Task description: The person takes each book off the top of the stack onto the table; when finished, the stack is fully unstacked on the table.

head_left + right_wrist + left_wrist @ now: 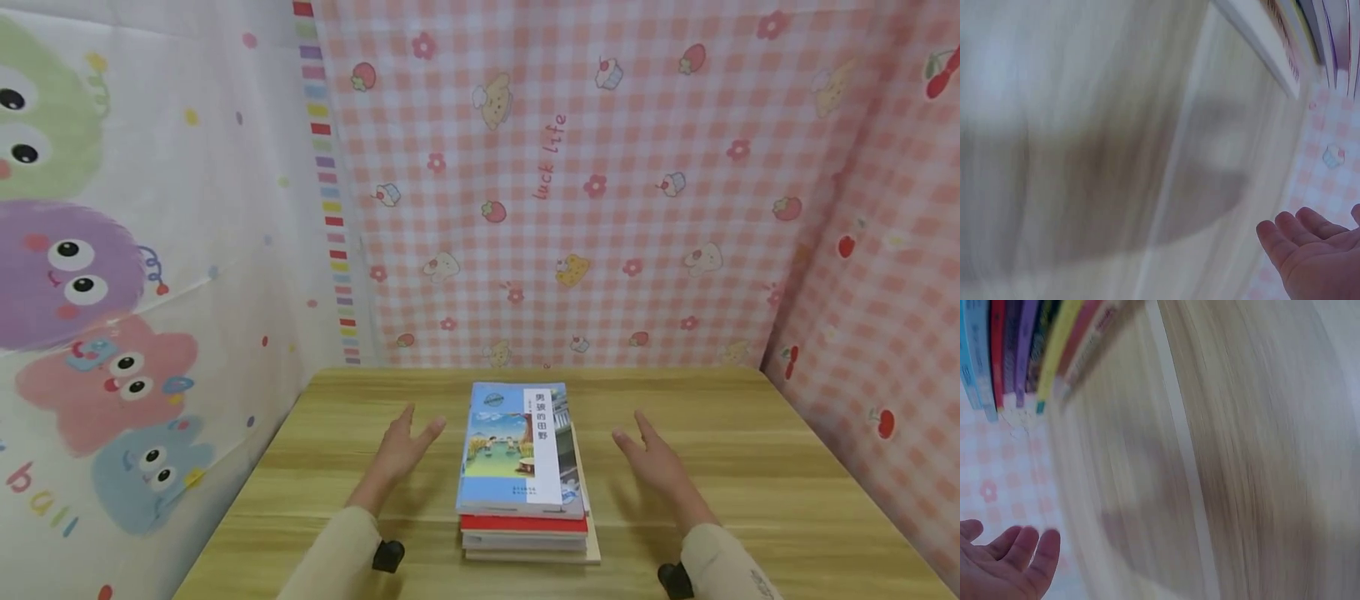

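A stack of several books (510,454) lies in the middle of the wooden table, the top one with a blue illustrated cover and a white title strip. Below it a red book (523,523) shows its edge. My left hand (402,450) hovers to the left of the stack, fingers extended, touching nothing. To the right of the stack my right hand (654,458) is held likewise, apart from the books. In the left wrist view the colourful book spines (1019,350) appear beyond the left hand (1007,562). The right wrist view shows book edges (1297,37) above the right hand (1319,253).
The wooden table (300,500) reaches back to a pink checked cloth (600,167). A white cloth with cartoon figures (247,167) hangs on the left, another checked cloth (885,292) on the right. A black strap piece (387,556) sits at the left wrist.
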The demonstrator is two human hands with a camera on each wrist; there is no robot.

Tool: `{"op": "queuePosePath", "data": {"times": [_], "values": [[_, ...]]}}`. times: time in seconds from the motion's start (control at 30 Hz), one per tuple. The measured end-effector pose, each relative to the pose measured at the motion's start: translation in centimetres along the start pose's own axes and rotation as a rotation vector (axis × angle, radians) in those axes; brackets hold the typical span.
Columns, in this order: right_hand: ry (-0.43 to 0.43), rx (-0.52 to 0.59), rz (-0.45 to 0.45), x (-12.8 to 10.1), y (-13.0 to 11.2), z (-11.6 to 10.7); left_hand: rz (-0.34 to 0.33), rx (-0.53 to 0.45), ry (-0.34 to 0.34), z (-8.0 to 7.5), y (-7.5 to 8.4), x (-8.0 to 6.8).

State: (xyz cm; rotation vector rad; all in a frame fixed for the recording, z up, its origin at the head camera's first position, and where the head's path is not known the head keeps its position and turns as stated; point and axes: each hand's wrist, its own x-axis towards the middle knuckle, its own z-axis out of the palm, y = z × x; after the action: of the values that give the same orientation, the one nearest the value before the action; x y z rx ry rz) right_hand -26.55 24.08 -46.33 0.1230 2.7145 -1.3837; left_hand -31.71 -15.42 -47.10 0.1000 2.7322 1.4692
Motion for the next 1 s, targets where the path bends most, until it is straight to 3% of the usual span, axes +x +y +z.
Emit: {"op": "queuePosePath", "data": {"times": [0.1, 0.4, 0.67, 1.0], "values": [[0.021, 0.064, -0.013, -0.3, -0.3, 1.0, -0.013, -0.117, -0.038, 0.7, 0.8, -0.3], [0.030, 0.162, -0.047, -0.8, -1.5, 3.1, -0.045, -0.337, -0.121, 2.1, 1.9, -0.4], [0.034, 0.206, -0.074, -0.9, -2.5, 4.4, -0.014, -0.347, -0.171, 3.1, 2.2, -0.8], [-0.015, 0.298, -0.028, -1.0, -3.1, 5.7, 0.015, -0.342, -0.202, 4.2, 2.4, -1.0]]}}
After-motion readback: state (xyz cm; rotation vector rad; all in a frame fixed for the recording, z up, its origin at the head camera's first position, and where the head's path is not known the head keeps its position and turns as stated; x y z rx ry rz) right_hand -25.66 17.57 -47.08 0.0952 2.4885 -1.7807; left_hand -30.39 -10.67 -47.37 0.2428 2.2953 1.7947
